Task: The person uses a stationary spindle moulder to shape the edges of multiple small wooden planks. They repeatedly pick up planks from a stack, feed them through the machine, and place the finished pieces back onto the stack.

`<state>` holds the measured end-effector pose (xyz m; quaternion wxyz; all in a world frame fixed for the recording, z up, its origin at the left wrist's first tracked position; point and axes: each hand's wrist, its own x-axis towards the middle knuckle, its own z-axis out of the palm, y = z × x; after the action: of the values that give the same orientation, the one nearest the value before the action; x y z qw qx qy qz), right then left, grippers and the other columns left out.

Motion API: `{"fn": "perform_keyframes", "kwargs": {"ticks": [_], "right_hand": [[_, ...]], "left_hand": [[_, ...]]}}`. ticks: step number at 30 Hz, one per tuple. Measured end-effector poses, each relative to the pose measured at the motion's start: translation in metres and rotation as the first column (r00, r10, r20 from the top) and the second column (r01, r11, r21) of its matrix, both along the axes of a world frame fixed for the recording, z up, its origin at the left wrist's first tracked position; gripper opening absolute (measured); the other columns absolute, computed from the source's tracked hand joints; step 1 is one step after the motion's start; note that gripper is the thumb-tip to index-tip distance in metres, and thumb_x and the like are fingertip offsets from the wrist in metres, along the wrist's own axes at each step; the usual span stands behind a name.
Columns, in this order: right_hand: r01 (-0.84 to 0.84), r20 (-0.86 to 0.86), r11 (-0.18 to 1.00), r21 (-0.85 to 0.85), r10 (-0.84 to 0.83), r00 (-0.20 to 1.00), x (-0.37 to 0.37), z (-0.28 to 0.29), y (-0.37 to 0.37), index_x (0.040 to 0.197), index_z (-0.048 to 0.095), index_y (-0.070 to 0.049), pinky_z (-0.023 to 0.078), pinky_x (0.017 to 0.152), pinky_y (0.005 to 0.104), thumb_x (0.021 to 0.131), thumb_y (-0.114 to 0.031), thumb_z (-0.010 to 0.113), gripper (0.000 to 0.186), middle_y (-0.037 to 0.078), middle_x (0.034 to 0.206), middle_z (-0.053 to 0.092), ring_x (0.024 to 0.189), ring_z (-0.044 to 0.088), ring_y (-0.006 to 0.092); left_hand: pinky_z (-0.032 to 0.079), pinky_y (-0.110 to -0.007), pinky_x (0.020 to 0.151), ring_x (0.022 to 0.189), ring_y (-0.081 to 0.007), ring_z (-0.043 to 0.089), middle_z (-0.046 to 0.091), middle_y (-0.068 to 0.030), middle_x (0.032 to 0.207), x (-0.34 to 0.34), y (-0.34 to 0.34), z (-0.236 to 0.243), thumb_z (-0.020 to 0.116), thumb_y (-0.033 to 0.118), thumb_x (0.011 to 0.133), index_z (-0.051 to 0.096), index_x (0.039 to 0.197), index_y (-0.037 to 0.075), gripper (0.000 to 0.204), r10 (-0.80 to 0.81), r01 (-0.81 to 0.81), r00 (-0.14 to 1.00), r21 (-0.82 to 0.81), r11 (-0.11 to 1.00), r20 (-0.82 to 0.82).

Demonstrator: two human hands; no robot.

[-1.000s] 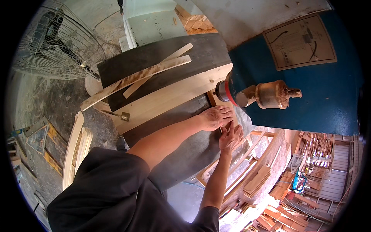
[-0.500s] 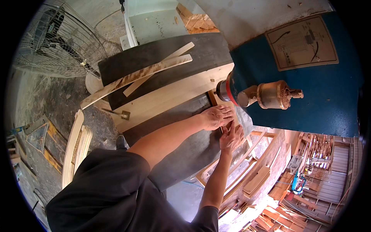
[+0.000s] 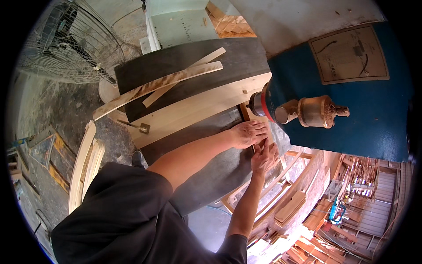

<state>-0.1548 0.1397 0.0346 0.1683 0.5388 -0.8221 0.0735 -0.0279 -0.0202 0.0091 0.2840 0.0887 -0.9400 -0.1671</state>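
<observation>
A pale wooden piece [image 3: 257, 117] lies beside a darker brown strip [image 3: 244, 112] on the grey machine table [image 3: 198, 169]. My left hand [image 3: 249, 133] presses on the wood from above, its fingers together and bent over it. Just nearer, my right hand [image 3: 264, 159] grips the near end with fingers and thumb. Both hands cover much of the piece, so its full shape is hidden. Close beyond my fingers is the round cutter head [image 3: 259, 104] with a red ring, beside a dusty metal cylinder [image 3: 315, 110] on the blue machine housing [image 3: 358, 121].
A long pale board [image 3: 198, 105] crosses the table, with a small metal bracket [image 3: 144, 128] at its left end. Two crossed wooden strips [image 3: 176, 78] lie behind it. A wire-cage fan [image 3: 66, 48] stands far left; curved wooden parts [image 3: 83, 171] stand nearer left. Stacked boards [image 3: 291, 207] sit right.
The whole view has shifted slightly, with the machine a little lower and further right in it. Both hands keep nearly the same place on the wood.
</observation>
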Motion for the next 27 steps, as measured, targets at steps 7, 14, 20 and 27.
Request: {"fn": "perform_keyframes", "kwargs": {"ticks": [7, 14, 20, 27], "right_hand": [[0.009, 0.012, 1.000, 0.005, -0.009, 1.000, 0.001, 0.003, -0.002, 0.147, 0.070, -0.017, 0.040, 0.114, 0.0568, 0.097, -0.043, 0.075, 0.057, 0.029, 0.147, 0.057, 0.134, 0.054, 0.0464], [0.014, 0.031, 1.000, 0.000, -0.014, 0.999, -0.007, 0.002, -0.005, 0.146, 0.071, -0.017, 0.040, 0.114, 0.0573, 0.094, -0.040, 0.078, 0.057, 0.027, 0.146, 0.059, 0.133, 0.055, 0.0462], [-0.004, 0.030, 1.000, 0.011, 0.003, 1.000, -0.008, 0.003, -0.003, 0.147, 0.069, -0.017, 0.042, 0.112, 0.0578, 0.090, -0.035, 0.083, 0.061, 0.028, 0.145, 0.059, 0.132, 0.056, 0.0470], [0.044, 0.002, 0.998, 0.033, -0.044, 0.999, -0.012, 0.008, 0.019, 0.149, 0.067, -0.018, 0.044, 0.109, 0.0577, 0.092, -0.032, 0.082, 0.061, 0.025, 0.141, 0.059, 0.129, 0.057, 0.0460]], "left_hand": [[0.028, -0.039, 0.131, 0.156, -0.0214, 0.042, 0.052, -0.0059, 0.164, -0.001, -0.001, 0.000, 0.055, 0.019, 0.105, 0.064, 0.147, 0.013, 0.044, 0.001, -0.001, 1.000, 0.003, 1.000, 0.011], [0.036, -0.037, 0.122, 0.149, -0.0189, 0.049, 0.053, -0.0052, 0.163, -0.001, -0.004, 0.010, 0.056, 0.022, 0.105, 0.064, 0.147, 0.013, 0.044, 0.006, -0.004, 0.998, -0.036, 0.999, 0.068], [0.034, -0.039, 0.124, 0.149, -0.0195, 0.049, 0.054, -0.0052, 0.162, -0.002, -0.003, 0.007, 0.057, 0.022, 0.103, 0.064, 0.147, 0.013, 0.045, 0.004, -0.004, 1.000, -0.006, 1.000, 0.027], [0.028, -0.043, 0.132, 0.153, -0.0238, 0.045, 0.056, -0.0076, 0.160, -0.019, 0.010, 0.009, 0.064, 0.022, 0.097, 0.066, 0.144, 0.010, 0.049, -0.056, 0.057, 0.998, -0.061, 0.997, 0.011]]}}
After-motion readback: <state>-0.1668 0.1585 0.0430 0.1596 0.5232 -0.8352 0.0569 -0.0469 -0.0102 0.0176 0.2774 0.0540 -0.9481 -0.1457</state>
